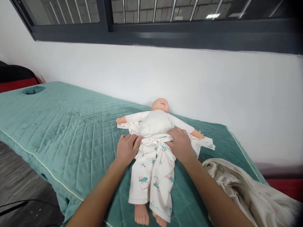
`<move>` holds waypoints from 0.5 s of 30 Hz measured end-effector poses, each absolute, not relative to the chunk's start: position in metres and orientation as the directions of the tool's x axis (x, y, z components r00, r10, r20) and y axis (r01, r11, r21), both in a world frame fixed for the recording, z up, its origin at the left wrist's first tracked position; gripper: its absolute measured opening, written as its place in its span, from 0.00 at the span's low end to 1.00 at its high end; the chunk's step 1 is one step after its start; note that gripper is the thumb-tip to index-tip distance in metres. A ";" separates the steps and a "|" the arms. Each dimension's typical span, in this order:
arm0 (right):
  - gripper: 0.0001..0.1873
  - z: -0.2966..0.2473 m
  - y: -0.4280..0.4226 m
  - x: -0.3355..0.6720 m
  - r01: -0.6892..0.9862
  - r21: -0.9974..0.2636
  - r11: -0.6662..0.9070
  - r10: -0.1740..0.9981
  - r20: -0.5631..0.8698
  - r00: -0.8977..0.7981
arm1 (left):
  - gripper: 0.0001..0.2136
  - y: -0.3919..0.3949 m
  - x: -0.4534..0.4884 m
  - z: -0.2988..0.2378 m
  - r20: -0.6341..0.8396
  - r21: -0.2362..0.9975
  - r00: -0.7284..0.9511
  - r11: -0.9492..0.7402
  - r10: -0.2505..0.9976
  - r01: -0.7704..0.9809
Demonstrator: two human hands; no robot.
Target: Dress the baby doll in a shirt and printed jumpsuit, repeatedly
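Note:
A baby doll point(160, 104) lies on its back with its head toward the wall and its arms spread. It wears a white long-sleeved top point(155, 122) and white printed trousers point(144, 165), with both bare feet out of the cuffs. My left hand point(127, 146) is closed at one side of the trousers' waistband. On the other side, my right hand point(181, 143) grips the same waistband, fingers curled over its edge. An open printed garment point(205, 142) is spread beneath the doll's back and arms.
A green quilted cover point(78, 135) lies over the bed, which has a round hole point(33, 90) at its far left. Crumpled pale cloth point(246, 186) rests at the right. Behind stand a white wall point(106, 69) and a dark window frame point(189, 34).

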State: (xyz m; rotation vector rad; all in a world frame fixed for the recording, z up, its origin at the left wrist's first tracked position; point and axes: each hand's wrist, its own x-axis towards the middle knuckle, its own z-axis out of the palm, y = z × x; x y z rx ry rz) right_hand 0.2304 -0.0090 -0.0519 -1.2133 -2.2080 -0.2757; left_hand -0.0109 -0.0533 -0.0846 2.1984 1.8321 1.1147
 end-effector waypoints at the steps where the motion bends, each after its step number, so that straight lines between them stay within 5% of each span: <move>1: 0.02 -0.053 -0.009 0.231 0.827 -0.095 0.554 0.698 0.594 -0.399 | 0.16 -0.061 -0.010 -0.085 0.427 0.551 -0.003 -0.258 0.904 0.794; 6: 0.03 -0.054 -0.010 0.232 0.852 -0.070 0.520 0.711 0.588 -0.385 | 0.20 -0.079 -0.007 -0.085 0.233 0.774 -0.048 -0.155 0.971 0.614; 15: 0.03 -0.053 -0.059 0.224 0.878 -0.025 0.478 0.746 0.540 -0.391 | 0.17 -0.071 -0.006 -0.089 0.371 0.615 -0.005 -0.242 0.929 0.750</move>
